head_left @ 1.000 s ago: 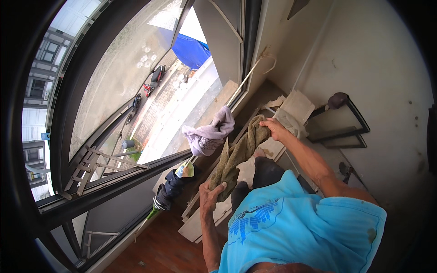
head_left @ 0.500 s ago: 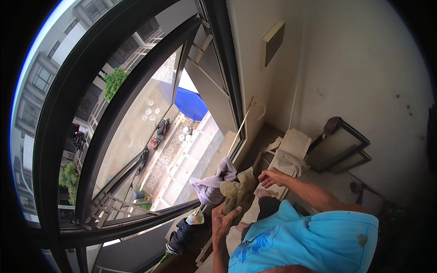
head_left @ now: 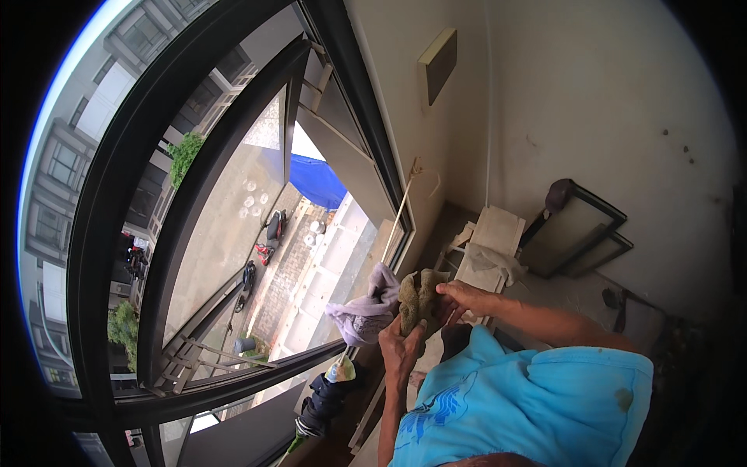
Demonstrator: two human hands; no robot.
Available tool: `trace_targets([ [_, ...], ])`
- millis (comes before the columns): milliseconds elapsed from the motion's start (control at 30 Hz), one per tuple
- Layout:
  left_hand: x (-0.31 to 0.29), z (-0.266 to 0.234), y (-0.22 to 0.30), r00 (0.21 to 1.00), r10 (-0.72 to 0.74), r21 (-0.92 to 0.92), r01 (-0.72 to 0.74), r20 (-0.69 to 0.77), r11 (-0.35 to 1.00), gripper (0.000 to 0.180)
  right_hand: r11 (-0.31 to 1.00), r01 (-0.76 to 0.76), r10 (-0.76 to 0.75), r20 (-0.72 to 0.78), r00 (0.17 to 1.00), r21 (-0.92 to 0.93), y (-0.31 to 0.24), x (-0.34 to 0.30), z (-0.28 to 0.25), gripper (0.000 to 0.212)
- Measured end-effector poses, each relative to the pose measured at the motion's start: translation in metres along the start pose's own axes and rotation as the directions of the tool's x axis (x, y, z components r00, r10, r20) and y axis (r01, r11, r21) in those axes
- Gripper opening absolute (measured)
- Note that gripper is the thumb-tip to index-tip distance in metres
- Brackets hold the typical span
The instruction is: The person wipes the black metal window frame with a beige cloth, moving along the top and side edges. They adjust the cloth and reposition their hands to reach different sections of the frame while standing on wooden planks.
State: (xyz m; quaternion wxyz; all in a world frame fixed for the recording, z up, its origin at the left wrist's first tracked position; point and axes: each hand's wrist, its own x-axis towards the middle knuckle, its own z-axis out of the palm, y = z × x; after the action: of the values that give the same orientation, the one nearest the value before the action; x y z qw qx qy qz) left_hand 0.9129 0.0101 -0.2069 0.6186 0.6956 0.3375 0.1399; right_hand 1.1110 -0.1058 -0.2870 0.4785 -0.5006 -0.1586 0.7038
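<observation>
An olive-brown towel-like cloth (head_left: 418,298) is bunched up between my two hands, in front of the window. My left hand (head_left: 401,342) grips its lower end from below, thumb pressed against the fabric. On its right side my right hand (head_left: 461,300) pinches the edge of the same cloth with thumb and fingers. Just left of it a crumpled lilac cloth (head_left: 366,311) hangs from a pale cord (head_left: 400,208), close to my left hand but not in it.
An open dark-framed window (head_left: 222,167) fills the left, with a street below. Dark clothing (head_left: 317,405) hangs beneath the lilac cloth. Boards with a pale rag (head_left: 498,266) lie to the right. Dark-framed panes (head_left: 580,229) lean against the wall.
My right hand has closed on the olive-brown cloth; before, it was apart with fingers spread. My left hand and the cloth have risen slightly and shifted right.
</observation>
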Motion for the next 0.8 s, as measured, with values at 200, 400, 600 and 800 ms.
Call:
trace_targets([
  [200, 0.015, 0.047, -0.016, 0.914, 0.349, 0.398, -0.404, 0.206, 0.823, 0.031, 0.817, 0.132, -0.141, -0.027, 0.990, 0.562, 0.019, 0.015, 0.008, 0.076],
  [400, 0.009, 0.054, -0.003, 0.881, 0.236, 0.424, -0.413, 0.409, 0.806, 0.047, 0.668, 0.220, -0.020, -0.279, 0.960, 0.710, 0.012, 0.000, 0.001, 0.037],
  [600, -0.013, -0.015, 0.002, 0.952, 0.200, 0.286, -0.263, 0.230, 0.922, 0.057, 0.798, 0.515, -0.244, -0.615, 0.750, 0.312, -0.026, -0.023, -0.010, 0.037],
  [800, -0.022, -0.101, 0.062, 0.939, 0.344, 0.256, -0.333, 0.002, 0.907, 0.049, 0.961, 0.065, -0.219, -0.594, 0.774, -0.270, -0.001, -0.029, -0.071, 0.074],
])
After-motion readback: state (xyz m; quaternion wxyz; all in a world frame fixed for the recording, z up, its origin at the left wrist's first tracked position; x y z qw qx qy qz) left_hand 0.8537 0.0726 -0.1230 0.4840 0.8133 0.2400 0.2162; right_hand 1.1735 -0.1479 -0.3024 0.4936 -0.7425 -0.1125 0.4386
